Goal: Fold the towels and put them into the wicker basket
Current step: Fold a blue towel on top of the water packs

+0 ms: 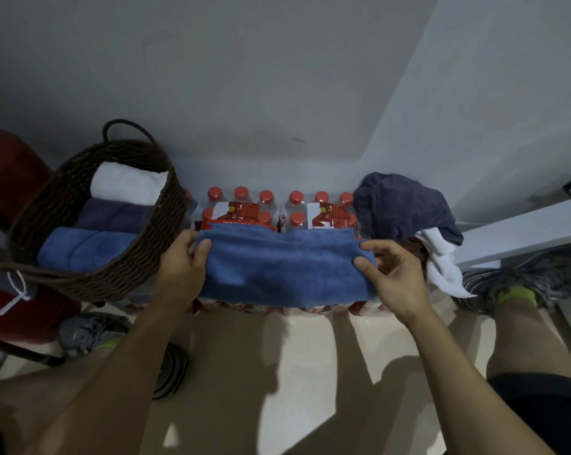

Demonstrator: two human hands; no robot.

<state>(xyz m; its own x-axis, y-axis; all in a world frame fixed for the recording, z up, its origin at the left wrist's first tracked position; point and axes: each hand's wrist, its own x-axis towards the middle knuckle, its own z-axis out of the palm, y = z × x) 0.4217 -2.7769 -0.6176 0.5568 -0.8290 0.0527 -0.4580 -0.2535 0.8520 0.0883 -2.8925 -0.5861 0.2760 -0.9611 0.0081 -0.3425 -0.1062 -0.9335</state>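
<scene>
A blue towel (284,267), folded into a long strip, lies across packs of bottled water. My left hand (182,264) grips its left end, thumb on top. My right hand (392,274) pinches its right end between thumb and fingers. To the left stands a dark wicker basket (80,280) holding three folded towels: a white one (128,187), a purple one (113,215) and a blue one (80,246). At the right lie an unfolded dark grey towel (405,205) and a crumpled white towel (445,264).
Red-capped water bottles (267,205) in shrink-wrapped packs stand against the grey wall. A red cylinder (8,172) sits at the far left behind the basket. A white ledge (523,234) runs at the right. My shoes (90,330) rest on the tiled floor.
</scene>
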